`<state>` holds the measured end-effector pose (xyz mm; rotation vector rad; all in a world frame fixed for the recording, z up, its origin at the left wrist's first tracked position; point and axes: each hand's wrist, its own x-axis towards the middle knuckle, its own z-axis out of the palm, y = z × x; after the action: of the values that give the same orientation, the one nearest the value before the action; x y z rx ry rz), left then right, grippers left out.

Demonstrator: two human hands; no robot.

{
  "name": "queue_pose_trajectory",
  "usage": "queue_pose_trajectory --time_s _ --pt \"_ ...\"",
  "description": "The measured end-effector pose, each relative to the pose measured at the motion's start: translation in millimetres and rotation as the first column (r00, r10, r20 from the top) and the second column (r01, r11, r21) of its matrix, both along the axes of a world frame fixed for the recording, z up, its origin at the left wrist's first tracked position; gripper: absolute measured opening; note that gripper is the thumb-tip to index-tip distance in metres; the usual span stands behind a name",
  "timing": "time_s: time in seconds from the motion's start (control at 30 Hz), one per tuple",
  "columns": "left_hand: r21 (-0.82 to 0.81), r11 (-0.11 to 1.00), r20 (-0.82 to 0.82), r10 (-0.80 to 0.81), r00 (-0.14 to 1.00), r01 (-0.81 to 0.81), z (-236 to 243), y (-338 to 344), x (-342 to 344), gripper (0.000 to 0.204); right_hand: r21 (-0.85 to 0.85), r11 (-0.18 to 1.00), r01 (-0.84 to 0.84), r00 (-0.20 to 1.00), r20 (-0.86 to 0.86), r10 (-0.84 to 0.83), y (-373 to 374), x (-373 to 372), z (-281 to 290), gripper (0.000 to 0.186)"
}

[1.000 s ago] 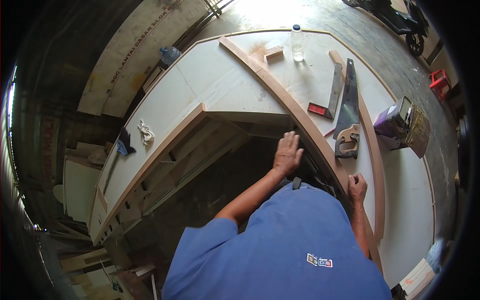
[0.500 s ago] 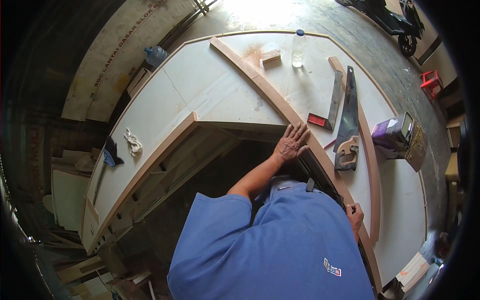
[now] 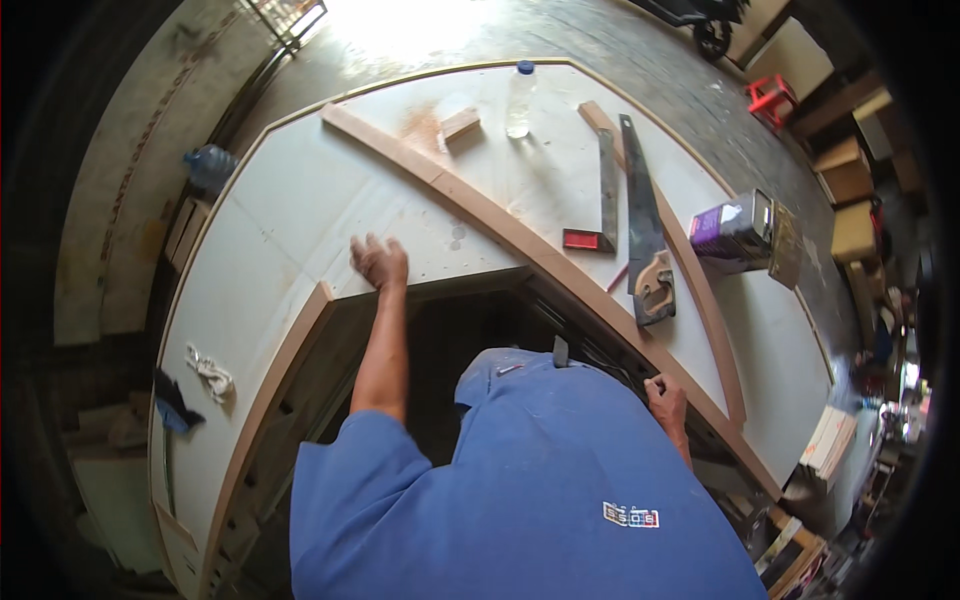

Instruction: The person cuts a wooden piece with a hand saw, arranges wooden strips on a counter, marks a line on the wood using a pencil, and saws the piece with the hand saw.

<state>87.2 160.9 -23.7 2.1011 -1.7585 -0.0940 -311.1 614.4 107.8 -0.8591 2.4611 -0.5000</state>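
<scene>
Swung left since the earlier frame, the left hand (image 3: 380, 264) is loosely open over the white board (image 3: 300, 200), apart from the right hand (image 3: 667, 398), curled at the long wooden strip (image 3: 450, 190), grip unclear. The strip is laid along the opening (image 3: 440, 345); whether fastened, unclear.

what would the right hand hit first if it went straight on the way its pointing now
Probably the long wooden strip, right ahead of the right hand; depth is unclear, so they may already touch. Past it, roughly in line, lies the handsaw's handle.
</scene>
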Motion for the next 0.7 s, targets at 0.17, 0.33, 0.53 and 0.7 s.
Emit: queue_pose_trajectory --time_s 0.17,0.33,0.53,0.7 --pt "0.034 0.999 -0.113 -0.006 0.994 0.009 -1.0 62.8 8.3 0.034 0.065 0.998 0.005 0.996 0.085 -0.011 11.9 36.7 -35.7 0.026" --pt "0.162 0.963 -0.28 -0.165 0.946 0.216 12.6 128.0 -26.6 0.042 0.332 0.942 -0.059 0.987 0.164 0.005 52.7 71.6 -77.0 0.025" --pt "0.418 0.764 -0.209 -0.446 0.87 0.492 -24.0 162.4 -12.1 0.039 0.325 0.944 0.049 0.983 0.152 -0.103 116.4 77.4 -120.3 0.023" --pt "0.197 0.807 -0.25 -0.508 0.824 0.557 10.0 153.3 -31.7 0.031 0.092 0.942 0.324 0.946 -0.052 -0.32 140.7 53.4 -143.8 0.022"
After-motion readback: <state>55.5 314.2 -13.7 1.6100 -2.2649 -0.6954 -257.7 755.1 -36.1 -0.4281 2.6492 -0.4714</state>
